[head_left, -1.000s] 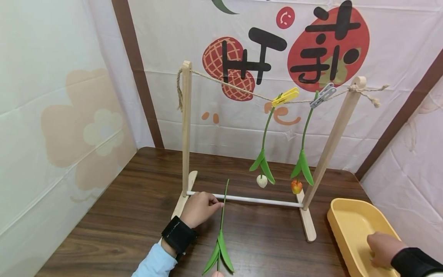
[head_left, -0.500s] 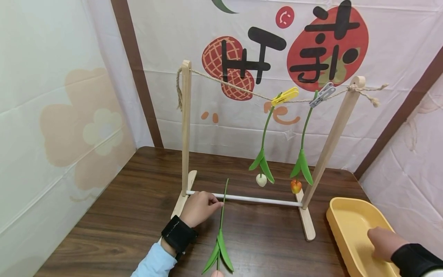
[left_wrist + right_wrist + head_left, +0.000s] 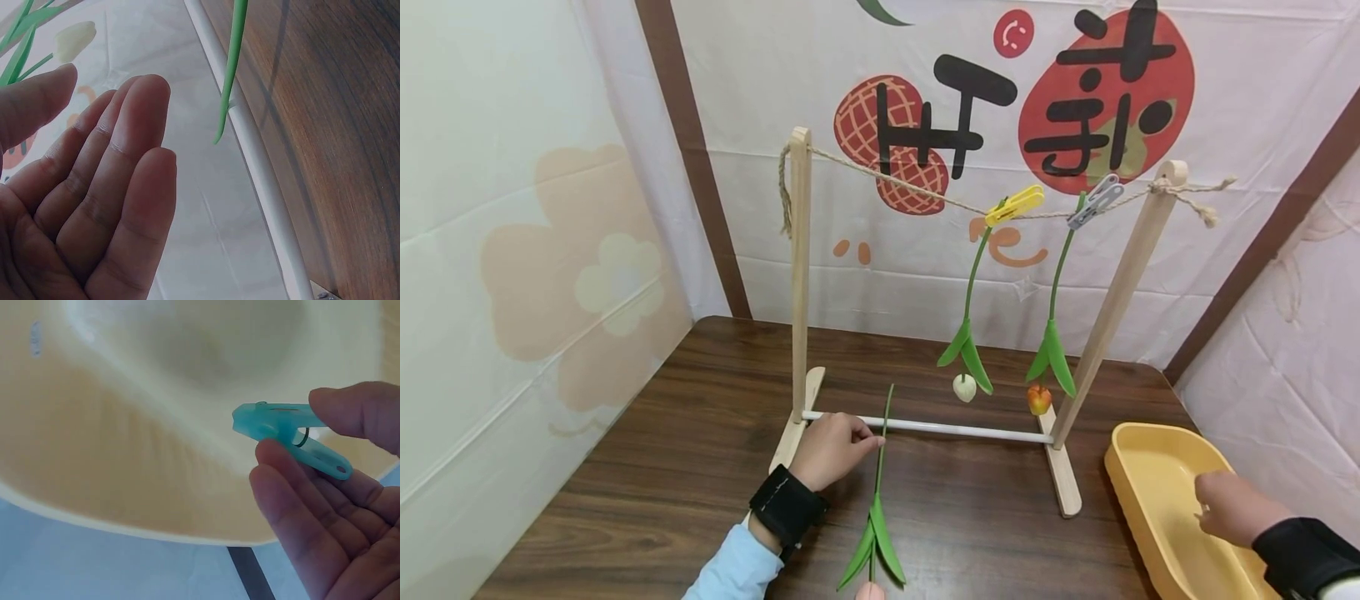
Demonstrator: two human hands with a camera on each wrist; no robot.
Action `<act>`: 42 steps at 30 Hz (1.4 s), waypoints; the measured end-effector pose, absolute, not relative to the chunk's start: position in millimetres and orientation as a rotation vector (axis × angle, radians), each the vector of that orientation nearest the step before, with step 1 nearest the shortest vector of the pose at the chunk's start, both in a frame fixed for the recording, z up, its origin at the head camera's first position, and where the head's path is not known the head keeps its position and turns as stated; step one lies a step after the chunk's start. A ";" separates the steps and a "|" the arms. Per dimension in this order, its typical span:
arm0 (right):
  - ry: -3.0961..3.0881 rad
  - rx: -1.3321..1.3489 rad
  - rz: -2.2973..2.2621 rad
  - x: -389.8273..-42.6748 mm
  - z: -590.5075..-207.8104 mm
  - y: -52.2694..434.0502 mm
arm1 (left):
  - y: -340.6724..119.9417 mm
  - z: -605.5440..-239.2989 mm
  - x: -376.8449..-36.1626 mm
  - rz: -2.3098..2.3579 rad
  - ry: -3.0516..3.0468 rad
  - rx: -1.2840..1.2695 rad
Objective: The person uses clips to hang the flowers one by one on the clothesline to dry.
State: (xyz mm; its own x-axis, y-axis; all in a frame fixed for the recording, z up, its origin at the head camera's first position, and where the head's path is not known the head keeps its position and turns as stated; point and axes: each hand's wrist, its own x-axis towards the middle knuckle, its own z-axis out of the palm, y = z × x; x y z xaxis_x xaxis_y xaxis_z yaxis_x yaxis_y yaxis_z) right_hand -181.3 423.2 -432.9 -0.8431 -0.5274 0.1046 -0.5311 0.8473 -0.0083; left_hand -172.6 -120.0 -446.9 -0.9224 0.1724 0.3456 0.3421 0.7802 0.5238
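Note:
My right hand is over the yellow tray, pinching a teal clothespin between thumb and fingers; its handle ends point back into the palm. In the head view my left hand is beside the thin stem of an artificial tulip. The left wrist view shows that hand's fingers loosely bent around nothing, with the green stem apart from them. The tulip has two green leaves, and its pinkish bloom is cut off by the lower frame edge.
A wooden rack carries a rope. A yellow clothespin holds a white tulip upside down; a grey clothespin holds an orange one. The yellow tray stands right on the brown table.
My right hand has lifted slightly within the tray, and the clothespin is in its fingers. The left hand and the loose tulip have stayed in place.

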 end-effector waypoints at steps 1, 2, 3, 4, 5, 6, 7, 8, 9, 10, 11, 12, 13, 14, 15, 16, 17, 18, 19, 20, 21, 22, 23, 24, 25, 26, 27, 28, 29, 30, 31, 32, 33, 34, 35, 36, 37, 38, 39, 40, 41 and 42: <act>-2.922 0.839 0.067 -181.4 -430.1 421.7 | -120.1 -446.7 -172.7 -0.871 -2.695 -0.399; -2.924 0.832 0.071 -181.3 -427.3 420.2 | -120.1 -446.5 -172.8 -0.869 -2.695 -0.400; -2.927 0.820 0.071 -181.3 -424.7 418.8 | -120.2 -446.3 -173.0 -0.868 -2.696 -0.400; -2.928 0.806 0.070 -181.3 -422.4 417.5 | -120.3 -446.1 -173.2 -0.868 -2.697 -0.401; -2.932 0.794 0.072 -181.3 -420.2 416.4 | -120.4 -446.0 -173.4 -0.865 -2.696 -0.403; -2.941 0.776 0.071 -181.0 -418.1 415.2 | -120.5 -445.9 -173.5 -0.866 -2.695 -0.402; -2.950 0.750 0.071 -180.8 -415.6 413.6 | -120.6 -445.8 -173.6 -0.866 -2.694 -0.403; -2.960 0.731 0.074 -180.6 -413.3 412.5 | -120.6 -445.8 -173.6 -0.866 -2.693 -0.402; -2.966 0.720 0.079 -180.5 -411.3 411.9 | -120.7 -445.8 -173.5 -0.867 -2.693 -0.400; -2.967 0.708 0.081 -180.4 -409.3 411.0 | -120.8 -445.9 -173.3 -0.868 -2.693 -0.398; -2.973 0.691 0.084 -180.4 -407.0 410.0 | -120.9 -446.1 -173.2 -0.867 -2.694 -0.395; -2.974 0.677 0.091 -180.4 -404.9 409.2 | -121.0 -446.3 -172.9 -0.869 -2.694 -0.391; -2.971 0.666 0.102 -180.3 -403.3 408.8 | -120.9 -446.7 -172.9 -0.869 -2.695 -0.388; -2.969 0.653 0.114 -180.2 -401.6 408.6 | -120.9 -447.0 -172.9 -0.869 -2.695 -0.385; -2.970 0.635 0.112 -180.2 -399.7 408.2 | -120.9 -447.3 -173.0 -0.869 -2.694 -0.382; -2.977 0.610 0.123 -180.2 -397.5 407.6 | -120.8 -447.6 -173.1 -0.868 -2.693 -0.381; -2.994 0.587 0.143 -180.4 -394.7 407.3 | -120.8 -447.8 -173.2 -0.866 -2.691 -0.381; -3.009 0.565 0.164 -180.8 -391.8 407.2 | -120.8 -448.0 -173.3 -0.867 -2.689 -0.381; -3.031 0.535 0.178 -181.0 -388.7 406.9 | -120.7 -448.0 -173.4 -0.868 -2.687 -0.380; -3.050 0.511 0.195 -181.5 -385.1 406.8 | -120.7 -447.9 -173.5 -0.870 -2.685 -0.381; -3.071 0.479 0.208 -182.2 -381.0 406.2 | -120.7 -447.6 -173.6 -0.872 -2.684 -0.381; -3.081 0.454 0.222 -182.7 -377.3 405.8 | -120.7 -447.4 -173.7 -0.875 -2.684 -0.381; -3.085 0.431 0.227 -183.4 -373.1 405.2 | -120.7 -447.0 -173.7 -0.876 -2.686 -0.381; -3.081 0.411 0.227 -183.9 -369.2 404.4 | -120.7 -446.6 -173.7 -0.877 -2.688 -0.380; -3.074 0.399 0.230 -184.1 -365.5 403.4 | -120.7 -446.2 -173.8 -0.878 -2.691 -0.379; -3.055 0.392 0.226 -184.2 -361.8 402.1 | -120.7 -445.9 -173.8 -0.877 -2.694 -0.378; -3.031 0.386 0.218 -184.2 -358.4 400.2 | -120.7 -445.5 -173.8 -0.878 -2.698 -0.377; -3.001 0.394 0.216 -183.9 -355.4 398.3 | -120.9 -445.2 -173.6 -0.875 -2.701 -0.375; -2.983 0.394 0.219 -183.6 -352.2 395.9 | -121.0 -444.9 -173.4 -0.872 -2.703 -0.374; -2.969 0.395 0.224 -183.4 -349.3 393.4 | -121.2 -444.7 -173.3 -0.871 -2.703 -0.373; -2.957 0.397 0.227 -183.1 -346.5 390.7 | -121.3 -444.6 -173.1 -0.869 -2.703 -0.373; -2.945 0.395 0.227 -182.6 -344.1 387.8 | -121.4 -444.6 -173.0 -0.865 -2.702 -0.373; -2.936 0.400 0.232 -182.0 -342.0 385.1 | -121.6 -444.6 -173.0 -0.862 -2.700 -0.376; -2.929 0.406 0.242 -181.0 -340.1 382.4 | -121.6 -444.7 -172.9 -0.858 -2.699 -0.378; -2.920 0.415 0.251 -179.9 -338.6 379.8 | -121.8 -444.8 -173.0 -0.857 -2.696 -0.380; -2.899 0.432 0.255 -178.5 -337.6 377.1 | -121.9 -445.0 -173.2 -0.858 -2.693 -0.383; -2.879 0.451 0.260 -177.1 -336.7 374.6 | -121.9 -445.2 -173.3 -0.858 -2.693 -0.384; -2.854 0.471 0.266 -175.1 -336.5 372.1 | -121.9 -445.3 -173.5 -0.860 -2.690 -0.386; -2.835 0.486 0.271 -173.5 -335.9 369.5 | -121.9 -445.3 -173.6 -0.863 -2.690 -0.386; -2.823 0.497 0.280 -172.2 -334.9 366.7 | -121.8 -445.3 -173.5 -0.866 -2.691 -0.384; -2.811 0.507 0.285 -171.1 -334.0 364.0 | -121.9 -445.4 -173.6 -0.867 -2.691 -0.382; -2.800 0.515 0.293 -170.1 -333.2 360.8 | -122.0 -445.6 -173.5 -0.866 -2.692 -0.379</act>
State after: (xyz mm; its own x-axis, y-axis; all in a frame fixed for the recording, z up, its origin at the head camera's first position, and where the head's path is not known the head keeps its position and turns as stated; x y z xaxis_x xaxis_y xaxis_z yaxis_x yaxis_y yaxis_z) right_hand -170.1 360.8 -333.2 -0.8976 -0.3169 0.3064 -0.3734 0.9160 -0.1464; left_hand -173.5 -122.0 -445.6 -0.9241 0.1592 0.3475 0.3320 0.7847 0.5234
